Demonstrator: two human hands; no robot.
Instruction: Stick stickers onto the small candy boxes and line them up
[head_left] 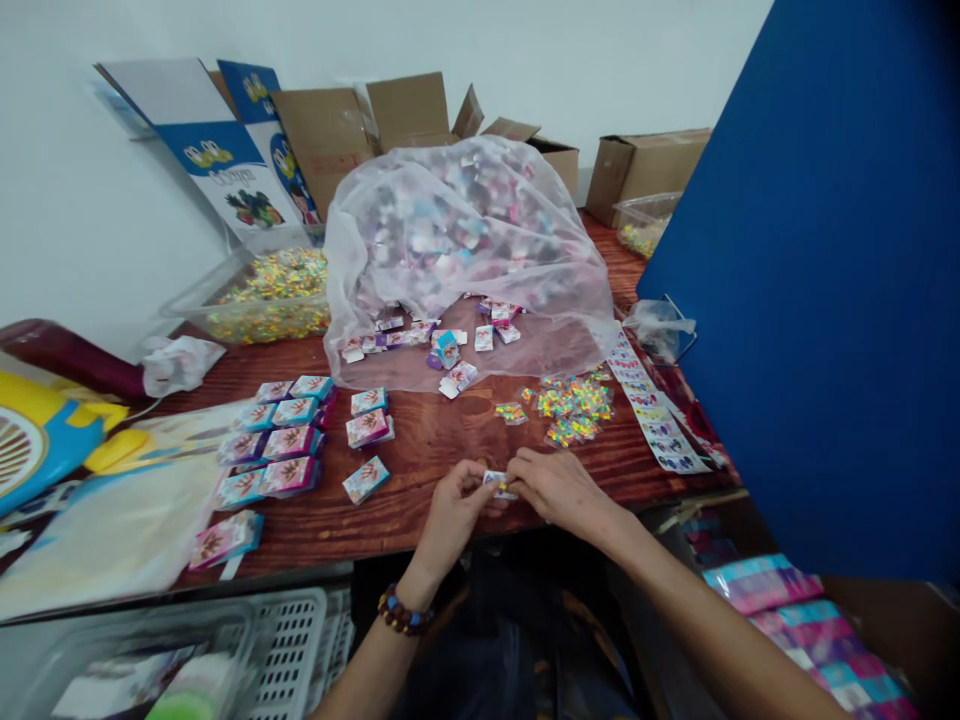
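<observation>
A pale wall [645, 50] backs the wooden table [427, 440].

We see table [420, 440]: glossy, grained wood | big bag [457, 230]: thin, crinkled, see-through plastic | packets [574, 400]: shiny plastic film | small boxes [367, 480]: smooth printed card | sticker strip [651, 405]: smooth paper | we find brown carton [409, 105]: matt cardboard | blue panel [810, 300]: smooth, matt | basket [318, 622]: smooth, perforated plastic
</observation>
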